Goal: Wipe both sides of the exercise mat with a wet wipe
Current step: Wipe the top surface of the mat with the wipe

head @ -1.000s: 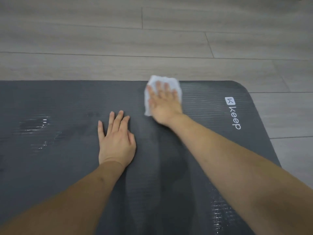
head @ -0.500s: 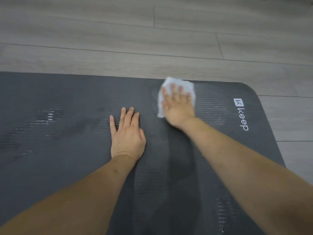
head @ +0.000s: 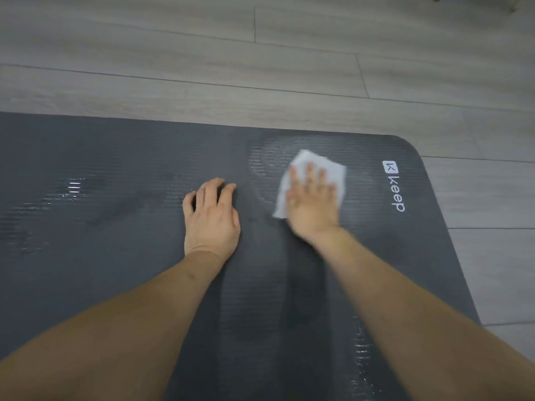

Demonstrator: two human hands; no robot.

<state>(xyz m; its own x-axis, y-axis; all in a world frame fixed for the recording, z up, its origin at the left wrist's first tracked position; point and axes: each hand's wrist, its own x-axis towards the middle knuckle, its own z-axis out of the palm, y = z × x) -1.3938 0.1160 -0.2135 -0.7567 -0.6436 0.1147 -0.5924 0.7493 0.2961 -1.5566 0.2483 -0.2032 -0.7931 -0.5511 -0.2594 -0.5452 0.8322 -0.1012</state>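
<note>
Grey wood-plank floor (head: 260,68) around.

R hand (head: 314,206) slid wipe (head: 311,180) back from mat's (head: 115,256) far edge — L fingers (head: 212,189) curled.

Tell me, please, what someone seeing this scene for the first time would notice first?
Most striking is the white wet wipe, pressed flat under the right hand near the far right corner of the dark grey exercise mat. Beside it the left hand rests on the mat's middle. A white "keep" logo marks the right end, and wet streaks glisten across the surface.
</note>
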